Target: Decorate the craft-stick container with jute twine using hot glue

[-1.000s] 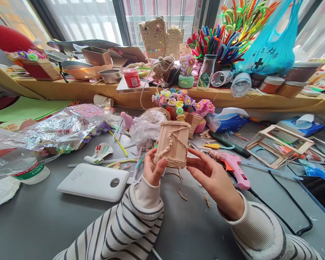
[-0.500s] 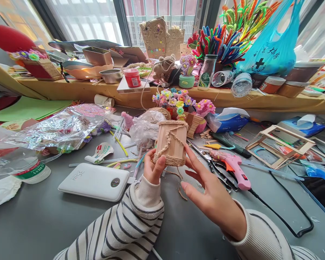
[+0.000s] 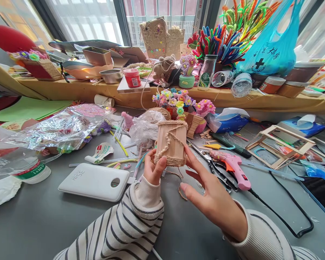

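- A grey table [image 3: 43, 220] fills the lower part of the view and is crowded with craft supplies along its far half.
- A long wooden ledge [image 3: 78, 90] runs under the window behind it, carrying tins, jars and bottles.
- A blue plastic bag [image 3: 271, 47] hangs at the upper right, just beside a bunch of bright pipe cleaners [image 3: 227, 32].
- A crinkled clear plastic wrap [image 3: 59, 128] lies on the table's left side.
- A white power bank [image 3: 94, 182] lies flat near the left sleeve.
- A wooden frame [image 3: 280, 144] made of thin sticks sits to the right, well apart from both hands.
- The right hand [image 3: 208, 191] is loose and spread, gripping nothing; its forefinger touches the lower right edge of the stick cup.
- The left hand [image 3: 154, 168] grasps the stick cup at its lower left, with the thumb pressed on the twine band.
- The stick cup [image 3: 172, 141], built of upright craft sticks with twine around its rim and base, stands upright between the two hands at the middle of the table; its bottom is hidden by the fingers, so it may be lifted slightly or resting on the surface.
- A pink glue gun [image 3: 233, 166] lies just right of the right hand, with its black cord trailing to the right.
- Scissors [image 3: 213, 169] lie between the glue gun and the right hand's fingers.
- A short twine scrap [image 3: 182, 195] lies on the table below the cup.
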Available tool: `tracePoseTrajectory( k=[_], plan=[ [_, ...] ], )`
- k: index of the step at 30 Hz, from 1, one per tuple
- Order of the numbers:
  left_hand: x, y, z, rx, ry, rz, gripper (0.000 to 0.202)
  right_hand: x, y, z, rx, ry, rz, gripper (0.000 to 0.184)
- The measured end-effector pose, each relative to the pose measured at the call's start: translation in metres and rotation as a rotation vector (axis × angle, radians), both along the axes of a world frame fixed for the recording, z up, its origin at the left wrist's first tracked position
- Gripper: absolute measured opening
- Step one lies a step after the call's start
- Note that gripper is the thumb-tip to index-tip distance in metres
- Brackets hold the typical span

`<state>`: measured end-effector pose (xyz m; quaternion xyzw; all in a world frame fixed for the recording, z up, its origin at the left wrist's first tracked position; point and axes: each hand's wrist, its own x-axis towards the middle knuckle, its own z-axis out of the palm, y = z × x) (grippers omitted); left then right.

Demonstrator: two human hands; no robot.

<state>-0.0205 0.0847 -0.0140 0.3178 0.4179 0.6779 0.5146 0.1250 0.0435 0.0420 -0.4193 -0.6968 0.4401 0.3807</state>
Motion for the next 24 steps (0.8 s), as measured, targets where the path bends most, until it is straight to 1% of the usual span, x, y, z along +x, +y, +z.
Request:
tracePoseTrajectory(
  k=[2, 4, 6, 8, 10, 12, 14, 16, 20, 22, 24],
  plan=[
    [0.001, 0.001, 0.001, -0.026, -0.027, 0.014, 0.065, 0.001, 0.001, 0.002, 0.013, 0.006, -0.007, 0.073],
    [0.002, 0.001, 0.003, -0.060, -0.069, 0.022, 0.069, 0.003, 0.003, 0.004, 0.013, 0.018, -0.015, 0.068],
    [0.001, 0.002, 0.006, -0.096, -0.125, 0.009, 0.072, 0.006, 0.005, 0.007, -0.017, 0.034, -0.011, 0.062],
    [0.000, 0.002, 0.011, -0.126, -0.192, -0.024, 0.068, 0.010, 0.009, 0.009, -0.061, 0.043, -0.007, 0.059],
    [-0.002, 0.001, 0.017, -0.159, -0.271, -0.096, 0.058, 0.014, 0.011, 0.013, -0.086, 0.040, -0.020, 0.060],
    [-0.005, 0.000, 0.022, -0.213, -0.348, -0.213, 0.052, 0.018, 0.013, 0.017, -0.091, 0.026, -0.045, 0.062],
    [-0.007, 0.000, 0.025, -0.251, -0.385, -0.314, 0.054, 0.022, 0.014, 0.022, -0.094, 0.016, -0.058, 0.062],
    [-0.008, 0.000, 0.025, -0.256, -0.375, -0.370, 0.057, 0.027, 0.015, 0.028, -0.080, 0.019, -0.079, 0.057],
    [-0.009, 0.000, 0.022, -0.217, -0.343, -0.459, 0.057, 0.037, 0.021, 0.034, 0.037, 0.036, -0.195, 0.046],
    [-0.008, 0.001, 0.020, -0.202, -0.351, -0.497, 0.058, 0.040, 0.024, 0.034, 0.102, 0.025, -0.256, 0.045],
    [-0.007, 0.002, 0.019, -0.197, -0.366, -0.543, 0.060, 0.042, 0.027, 0.034, 0.137, 0.010, -0.288, 0.046]
  ],
)
